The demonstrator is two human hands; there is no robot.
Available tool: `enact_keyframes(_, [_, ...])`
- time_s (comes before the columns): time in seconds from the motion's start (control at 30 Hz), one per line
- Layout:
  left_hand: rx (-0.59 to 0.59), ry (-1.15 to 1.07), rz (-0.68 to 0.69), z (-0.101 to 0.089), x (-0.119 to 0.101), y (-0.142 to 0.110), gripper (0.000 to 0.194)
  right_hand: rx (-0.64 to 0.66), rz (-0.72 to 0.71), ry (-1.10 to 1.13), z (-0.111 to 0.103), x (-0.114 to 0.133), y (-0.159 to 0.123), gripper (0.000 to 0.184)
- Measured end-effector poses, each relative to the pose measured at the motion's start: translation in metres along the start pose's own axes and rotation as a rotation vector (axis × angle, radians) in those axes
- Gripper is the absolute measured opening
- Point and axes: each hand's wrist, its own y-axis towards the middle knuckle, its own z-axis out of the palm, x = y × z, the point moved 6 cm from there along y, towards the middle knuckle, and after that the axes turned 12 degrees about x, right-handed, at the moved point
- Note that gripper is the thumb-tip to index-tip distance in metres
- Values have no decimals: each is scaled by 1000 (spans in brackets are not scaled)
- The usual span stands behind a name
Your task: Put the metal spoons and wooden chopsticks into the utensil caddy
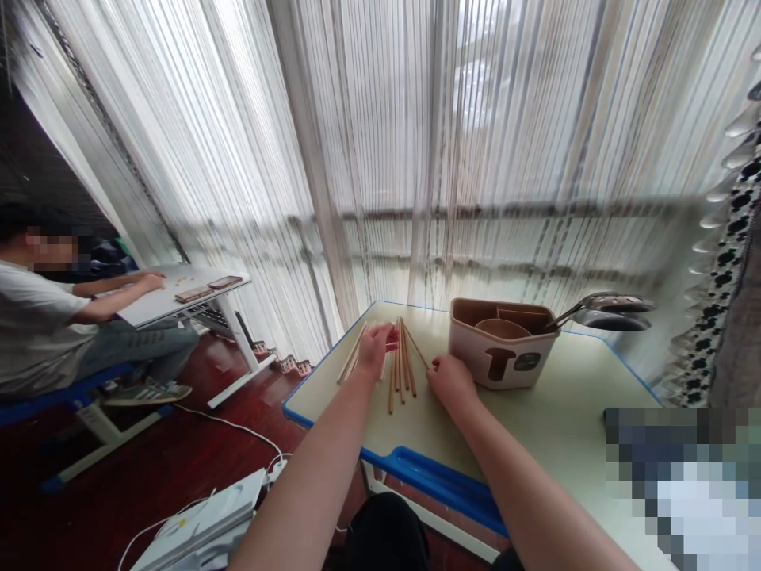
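Note:
Several wooden chopsticks (402,366) lie spread on the pale table (535,420) in front of me. My left hand (374,349) rests over the left part of the pile, fingers curled onto some sticks with a small red thing beside them. My right hand (450,381) lies just right of the pile, fingers closed in a pinch on the end of one chopstick. A beige divided holder (502,349) with dark lettering stands right of my right hand. Metal ladles (600,308) lean out of it to the right.
The table has a blue edge (428,476). A person in a white shirt (36,325) sits at a white desk (178,297) on the left. Cables and a white device (202,519) lie on the dark red floor. String curtains hang behind the table.

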Motion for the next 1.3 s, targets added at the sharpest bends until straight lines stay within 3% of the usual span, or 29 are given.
enact_keyframes(0.17, [-88,-304,-43,-12,9,9,10,-43,-102,203,-6,3,-1,30])
enact_keyframes(0.3, [28,-368,-43,-5,8,9,13,-42,-196,481,-4,11,-3,26])
enact_keyframes(0.47, [97,-308,8,-1,6,9,15,13,-229,541,4,19,-5,25])
enact_keyframes(0.6, [31,-119,71,-8,4,11,22,45,-219,591,4,23,-7,27])
enact_keyframes(0.7, [-48,218,272,-10,-14,2,31,107,-184,724,5,23,-9,30])
enact_keyframes(0.8, [-9,570,508,2,-34,-11,29,201,-134,906,7,21,-9,27])
enact_keyframes(0.87, [41,726,592,10,-39,-16,27,254,-114,1013,8,19,-9,24])
enact_keyframes(1.2, [174,914,622,15,-42,-19,26,450,-66,1297,-8,19,-14,16])
enact_keyframes(1.3, [152,812,562,15,-43,-21,22,335,-128,1323,-23,17,-12,20])
